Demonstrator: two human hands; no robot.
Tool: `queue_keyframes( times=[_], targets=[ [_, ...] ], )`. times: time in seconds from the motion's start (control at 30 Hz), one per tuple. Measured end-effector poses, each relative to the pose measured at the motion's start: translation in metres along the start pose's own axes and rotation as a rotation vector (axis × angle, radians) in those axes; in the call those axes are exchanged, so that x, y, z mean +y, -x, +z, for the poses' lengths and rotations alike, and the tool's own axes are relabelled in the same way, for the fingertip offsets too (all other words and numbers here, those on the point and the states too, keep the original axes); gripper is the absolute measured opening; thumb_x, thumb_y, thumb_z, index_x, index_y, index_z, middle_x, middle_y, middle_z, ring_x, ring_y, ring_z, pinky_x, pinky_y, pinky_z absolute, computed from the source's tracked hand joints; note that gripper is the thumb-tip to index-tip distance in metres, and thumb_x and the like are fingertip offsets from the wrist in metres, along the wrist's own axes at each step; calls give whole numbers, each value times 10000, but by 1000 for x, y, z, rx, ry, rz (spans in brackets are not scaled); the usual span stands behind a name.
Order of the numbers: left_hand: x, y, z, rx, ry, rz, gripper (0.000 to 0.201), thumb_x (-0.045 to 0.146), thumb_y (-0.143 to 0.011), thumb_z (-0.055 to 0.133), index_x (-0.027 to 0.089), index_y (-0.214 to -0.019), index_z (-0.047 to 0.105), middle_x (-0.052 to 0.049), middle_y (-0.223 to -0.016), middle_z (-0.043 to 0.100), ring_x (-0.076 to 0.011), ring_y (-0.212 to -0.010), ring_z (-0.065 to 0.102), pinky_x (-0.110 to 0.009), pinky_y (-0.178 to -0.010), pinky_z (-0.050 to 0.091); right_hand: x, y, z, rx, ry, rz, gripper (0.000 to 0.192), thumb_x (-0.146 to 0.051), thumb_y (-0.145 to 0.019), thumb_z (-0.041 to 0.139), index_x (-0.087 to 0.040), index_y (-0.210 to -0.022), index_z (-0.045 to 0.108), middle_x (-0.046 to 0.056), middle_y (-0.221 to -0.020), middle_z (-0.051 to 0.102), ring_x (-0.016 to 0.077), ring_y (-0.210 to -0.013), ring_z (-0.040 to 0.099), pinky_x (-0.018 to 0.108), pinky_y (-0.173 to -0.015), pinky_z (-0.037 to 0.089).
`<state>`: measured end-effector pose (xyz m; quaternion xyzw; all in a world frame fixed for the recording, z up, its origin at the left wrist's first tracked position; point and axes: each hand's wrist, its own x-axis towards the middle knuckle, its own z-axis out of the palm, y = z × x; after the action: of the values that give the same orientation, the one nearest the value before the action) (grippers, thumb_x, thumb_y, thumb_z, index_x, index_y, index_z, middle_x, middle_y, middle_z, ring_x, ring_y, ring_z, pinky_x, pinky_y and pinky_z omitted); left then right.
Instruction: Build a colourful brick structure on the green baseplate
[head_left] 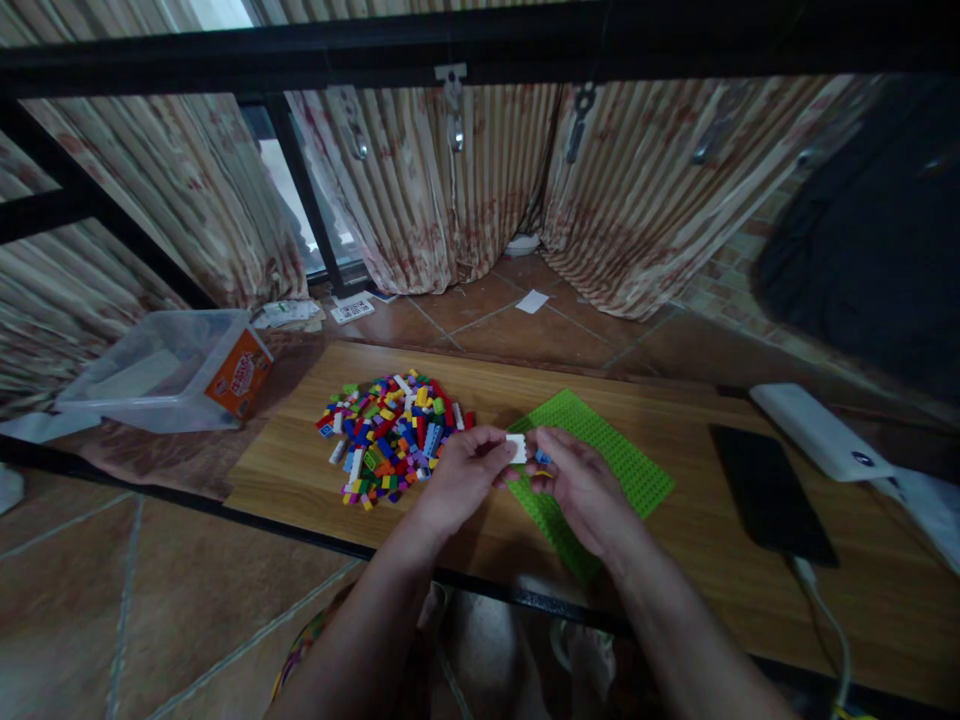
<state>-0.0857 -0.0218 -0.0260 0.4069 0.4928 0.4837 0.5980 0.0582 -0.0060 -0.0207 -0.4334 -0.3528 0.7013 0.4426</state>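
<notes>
"Where do you have the white brick (516, 449)?"

"On my feed it's up over the desk (705, 520), between its far and near edges, by the green baseplate (630, 465). My left hand (466, 472) pinches it, thumb across one side, probably to leave the studs uncovered."

"And the right hand (581, 480)?"

"Closed round a small blue piece (541, 457), as far as I can make out, just beside the white one. I'd guess they're kept close so I can compare both. The brick pile (390, 440) sits toward the desk's left end, likely for easy reach."

"Which way does the white brick point?"

"Studs toward the desk's right end. My thumb hides part, so I can't tell its long axis."
</notes>
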Motion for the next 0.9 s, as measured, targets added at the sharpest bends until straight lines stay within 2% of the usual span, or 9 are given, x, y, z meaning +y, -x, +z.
queue_keyframes(
  times=[0.1,0.2,0.43,0.6,0.73,0.9],
  targets=[
    [3,1,2,2,19,-7,294,390,-704,748,125,-786,650,3,-660,622,-97,-589,558,-208,-551,420,1,1,2,-3,104,-37,322,-439,-600,820,-185,-723,664,-34,-616,582,80,-549,468,212,-489,340],
    [6,2,4,-15,59,-12,335,405,-660,788,115,-755,651,2,-657,624,-89,-586,549,-211,-562,418,0,1,1,-19,127,-48,327,-442,-593,821,-178,-708,668,-34,-583,574,76,-522,435,221,-482,318],
    [5,2,7,4,179,-31,355,375,-597,836,107,-741,653,2,-665,634,-79,-569,555,-224,-586,440,-2,1,0,-11,103,-77,300,-419,-594,825,-179,-699,679,-38,-550,565,72,-493,412,221,-474,307],
    [6,2,6,-25,271,-82,378,367,-556,864,112,-749,663,-4,-666,650,-88,-557,576,-233,-585,451,-3,4,-2,-64,34,-79,267,-408,-635,805,-185,-683,666,-36,-578,571,70,-515,425,218,-497,327],
    [9,3,8,-41,265,-50,341,374,-613,833,117,-771,674,-6,-661,650,-84,-571,565,-225,-592,444,-4,5,-3,-100,-84,-9,222,-388,-688,766,-192,-722,667,-28,-651,608,85,-572,486,223,-547,388],
    [6,1,12,-24,121,105,306,396,-695,765,112,-746,662,-1,-629,626,-73,-548,518,-202,-550,400,-3,4,-2,-84,-243,133,195,-379,-724,717,-199,-779,666,-24,-709,639,97,-592,543,219,-523,422]
  ],
)
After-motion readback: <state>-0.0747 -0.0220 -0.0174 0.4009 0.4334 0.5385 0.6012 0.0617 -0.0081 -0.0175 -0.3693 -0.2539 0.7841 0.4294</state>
